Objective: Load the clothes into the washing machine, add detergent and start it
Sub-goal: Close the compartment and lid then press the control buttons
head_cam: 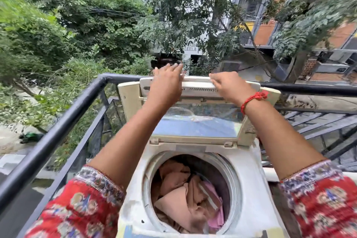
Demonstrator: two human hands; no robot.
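Nearest: two red floral-print sleeves, one per forearm. Below, between them — round drum mouth of white top-loading washing machine, loaded with crumpled tan and pink clothes. Folding cream lid with tinted window raised upright, hinged at rear. Left hand draped over lid's top edge, fingers loosely spread; right hand, red thread bracelet at wrist, fingertips hooked on same edge. Recommended: pull evenly with both hands, lower slowly, keep cloth clear of rim. Count — one machine, one lid, two hands, no detergent visible.
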